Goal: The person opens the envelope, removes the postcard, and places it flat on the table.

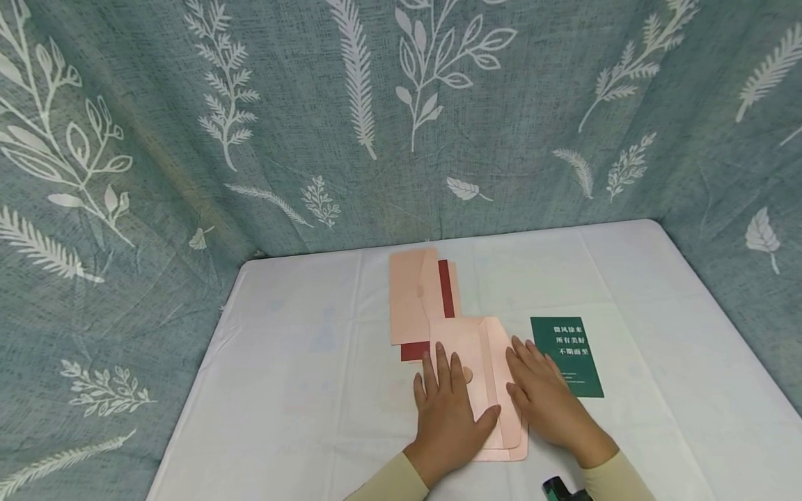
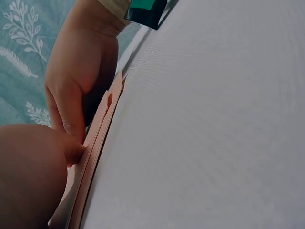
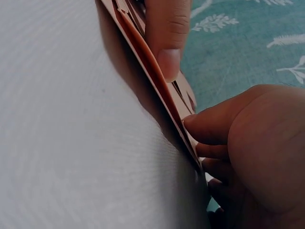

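A pink envelope (image 1: 466,334) lies with its flap side up on top of another pink piece, whose lower edge (image 1: 501,456) shows beneath it. My left hand (image 1: 447,421) rests flat on the envelope, fingers spread, thumb near the flap's crease. Along the envelope's right edge, my right hand (image 1: 551,400) lays its fairly straight fingers on the open flap. Seen from the left wrist, the layered pink edges (image 2: 97,133) sit low over the cloth. In the right wrist view, the right fingers (image 3: 209,124) touch the envelope's edge, with the left thumb (image 3: 164,33) pressing nearby.
Behind, another pink envelope (image 1: 410,299) overlaps a dark red card (image 1: 446,289). A green card (image 1: 567,358) with white writing lies to the right. A black and green object (image 1: 554,489) is near the right sleeve. White cloth (image 1: 282,348) covers the table; a leaf-patterned curtain (image 1: 282,104) surrounds it.
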Tool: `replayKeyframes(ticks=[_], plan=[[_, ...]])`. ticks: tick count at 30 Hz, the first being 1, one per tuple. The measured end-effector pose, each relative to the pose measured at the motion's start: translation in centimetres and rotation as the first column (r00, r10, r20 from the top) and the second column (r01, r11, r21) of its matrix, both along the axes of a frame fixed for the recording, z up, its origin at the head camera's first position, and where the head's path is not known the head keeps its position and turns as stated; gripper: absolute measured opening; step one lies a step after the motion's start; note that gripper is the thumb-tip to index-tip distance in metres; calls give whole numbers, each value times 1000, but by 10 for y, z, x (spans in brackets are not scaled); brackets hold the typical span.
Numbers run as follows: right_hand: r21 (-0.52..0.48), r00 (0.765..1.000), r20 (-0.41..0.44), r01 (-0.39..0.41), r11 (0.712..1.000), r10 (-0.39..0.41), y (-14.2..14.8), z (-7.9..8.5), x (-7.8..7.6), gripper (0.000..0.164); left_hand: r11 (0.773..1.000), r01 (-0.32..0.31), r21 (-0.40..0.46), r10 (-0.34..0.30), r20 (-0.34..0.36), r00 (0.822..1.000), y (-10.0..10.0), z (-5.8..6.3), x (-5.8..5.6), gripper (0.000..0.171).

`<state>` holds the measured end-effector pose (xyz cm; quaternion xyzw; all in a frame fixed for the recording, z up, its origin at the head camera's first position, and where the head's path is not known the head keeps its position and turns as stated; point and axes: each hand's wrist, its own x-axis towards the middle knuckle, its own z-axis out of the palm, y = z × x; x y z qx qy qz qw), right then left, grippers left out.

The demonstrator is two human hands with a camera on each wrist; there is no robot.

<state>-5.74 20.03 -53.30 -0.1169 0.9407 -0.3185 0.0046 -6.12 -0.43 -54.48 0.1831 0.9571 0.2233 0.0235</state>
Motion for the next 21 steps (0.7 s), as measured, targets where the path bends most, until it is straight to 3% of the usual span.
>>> replayKeyframes(ticks=[11,21], plan=[[-14,1000,6,3,1000,-3,2,-1,0,59,998,-35,-47,35,-9,999,5,-2,1,107],[-21,1000,5,2,1000,-2,1,0,-1,58,997,-67,-34,63,-110,992,8,-7,0,92]])
